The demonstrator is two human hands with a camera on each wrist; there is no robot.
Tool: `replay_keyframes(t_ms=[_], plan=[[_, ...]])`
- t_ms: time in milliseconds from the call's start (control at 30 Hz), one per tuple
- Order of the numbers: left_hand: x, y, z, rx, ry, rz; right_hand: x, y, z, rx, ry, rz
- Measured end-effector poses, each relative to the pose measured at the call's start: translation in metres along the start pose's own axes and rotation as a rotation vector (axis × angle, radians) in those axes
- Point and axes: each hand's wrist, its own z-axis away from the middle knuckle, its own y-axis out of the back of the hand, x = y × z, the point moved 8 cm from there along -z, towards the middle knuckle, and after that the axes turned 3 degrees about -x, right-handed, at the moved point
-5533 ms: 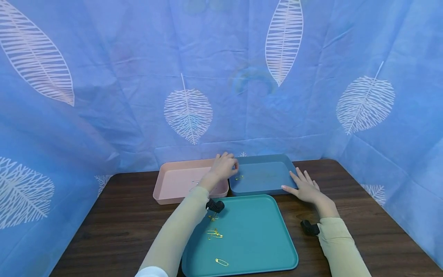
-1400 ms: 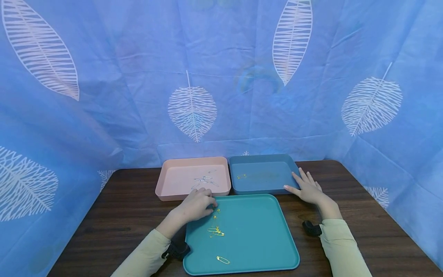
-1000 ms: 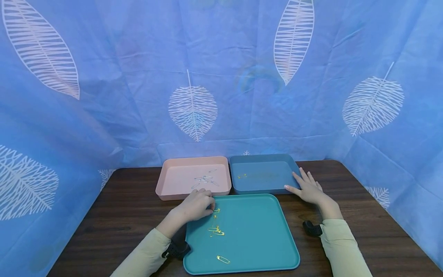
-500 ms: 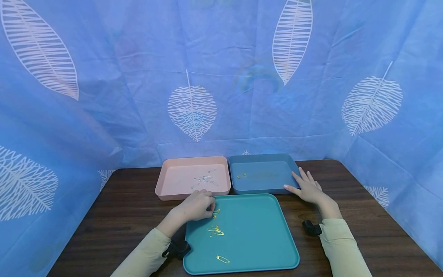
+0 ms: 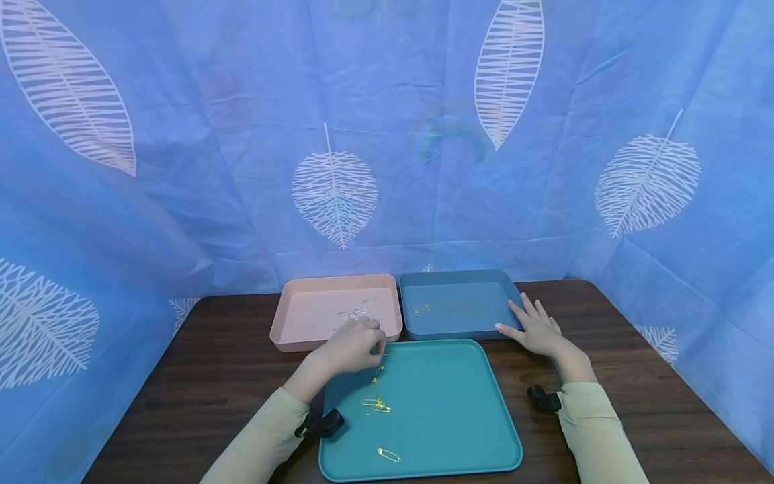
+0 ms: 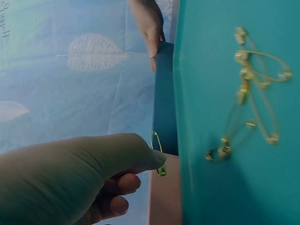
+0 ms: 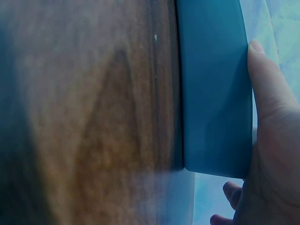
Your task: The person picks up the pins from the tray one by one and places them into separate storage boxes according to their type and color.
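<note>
My left hand (image 5: 353,348) pinches a gold safety pin (image 6: 159,154) between thumb and fingers, over the far left corner of the teal tray (image 5: 447,403). Several more gold safety pins (image 6: 246,89) lie along that tray's left side, some overlapping, with a single one (image 5: 389,455) near its front edge. My right hand (image 5: 538,329) rests with spread fingers at the right end of the blue tray (image 5: 465,335); in the right wrist view its thumb (image 7: 269,79) touches the rim. A few gold pins (image 5: 420,308) lie inside the blue tray at its left.
Beside the blue tray stands a pink tray (image 5: 302,344) holding several silver safety pins (image 5: 357,312), partly hidden behind my left hand. All the trays sit on a dark wooden table (image 5: 199,376). A blue leaf-print cloth (image 5: 242,168) hangs behind.
My left hand came back from the far trays to the teal tray, took hold of a gold safety pin there, and has just lifted it slightly up and away. The right hand stays put.
</note>
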Motion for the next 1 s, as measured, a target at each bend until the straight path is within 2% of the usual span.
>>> replay_keyframes(t_ms=[433, 767, 1000], plan=[[0.011, 0.023, -0.031, 0.073, -0.066, -0.049, 0.001, 0.0, -0.001, 0.002, 0.002, -0.004], [0.019, 0.027, -0.058, 0.007, -0.042, -0.066, 0.002, 0.0, -0.001, -0.002, -0.004, -0.002], [0.026, 0.03, -0.082, 0.015, -0.071, -0.11, 0.003, -0.001, -0.002, 0.002, -0.009, 0.0]])
